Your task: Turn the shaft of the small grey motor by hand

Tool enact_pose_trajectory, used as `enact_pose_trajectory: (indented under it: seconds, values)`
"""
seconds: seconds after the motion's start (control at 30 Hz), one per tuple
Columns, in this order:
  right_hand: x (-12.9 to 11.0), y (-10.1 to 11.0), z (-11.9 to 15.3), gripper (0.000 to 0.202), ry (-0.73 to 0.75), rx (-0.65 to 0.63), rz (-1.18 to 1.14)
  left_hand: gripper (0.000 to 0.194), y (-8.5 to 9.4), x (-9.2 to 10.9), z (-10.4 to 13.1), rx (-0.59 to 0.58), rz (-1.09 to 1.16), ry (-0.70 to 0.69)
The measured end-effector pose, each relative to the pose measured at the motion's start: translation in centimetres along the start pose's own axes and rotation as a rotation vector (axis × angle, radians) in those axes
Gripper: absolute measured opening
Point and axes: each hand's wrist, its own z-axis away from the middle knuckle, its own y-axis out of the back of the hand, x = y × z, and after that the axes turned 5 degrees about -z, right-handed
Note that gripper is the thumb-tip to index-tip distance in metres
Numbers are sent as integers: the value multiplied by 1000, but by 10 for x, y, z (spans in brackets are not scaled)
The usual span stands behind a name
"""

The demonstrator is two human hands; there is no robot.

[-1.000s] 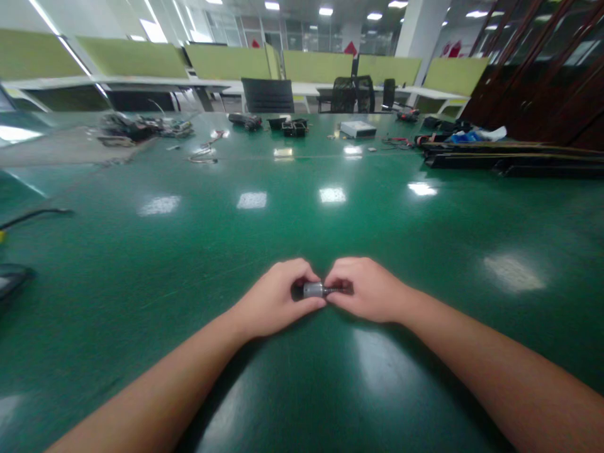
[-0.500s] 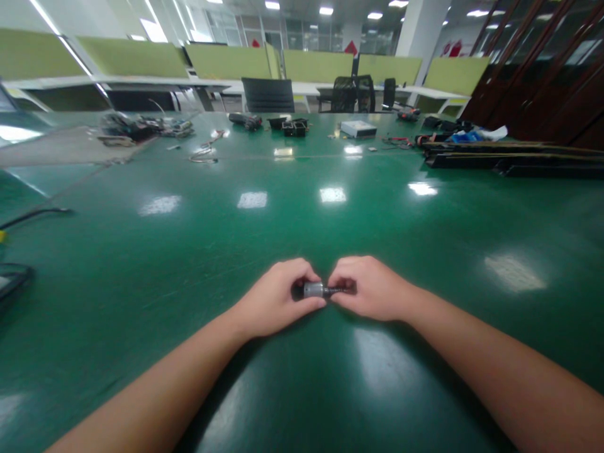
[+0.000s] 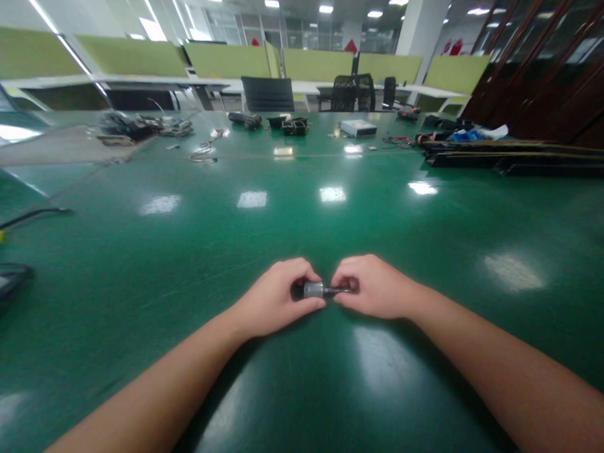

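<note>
A small silver and black cylinder (image 3: 313,289) lies sideways just above the green table (image 3: 302,220), near its front. My left hand (image 3: 278,297) is closed round the cylinder's left part, thumb below and fingers above. From its right end a thin dark shaft (image 3: 333,290) reaches into my right hand (image 3: 375,288). The fingers of my right hand are curled round this shaft, and its far tip is hidden between them. A narrow gap separates the two hands.
Along the far edge are tangled cables (image 3: 123,128), black parts (image 3: 295,126), a white box (image 3: 358,128) and long black strips (image 3: 472,154). A black cable (image 3: 35,214) and a dark-edged object (image 3: 14,277) are at the left.
My right hand has shifted slightly to the right along the shaft, widening the gap between the hands. My left hand and the cylinder look unmoved.
</note>
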Motion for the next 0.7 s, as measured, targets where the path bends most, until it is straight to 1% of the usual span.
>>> enact_pose_trajectory:
  seconds: [0.27, 0.4, 0.53, 0.7]
  values:
    - [8, 15, 6, 10, -41, -74, 10, 25, 0, -1, 1, -9, 4, 10]
    - [13, 24, 7, 10, -132, -145, -18, 26, 1, -2, 3, -11, 8, 14]
    - [15, 30, 7, 12, -220, -170, -41, 25, 3, -3, 5, -4, 10, 18]
    - [13, 29, 8, 10, -182, -157, -51, 26, 4, -2, 5, 5, 12, 12]
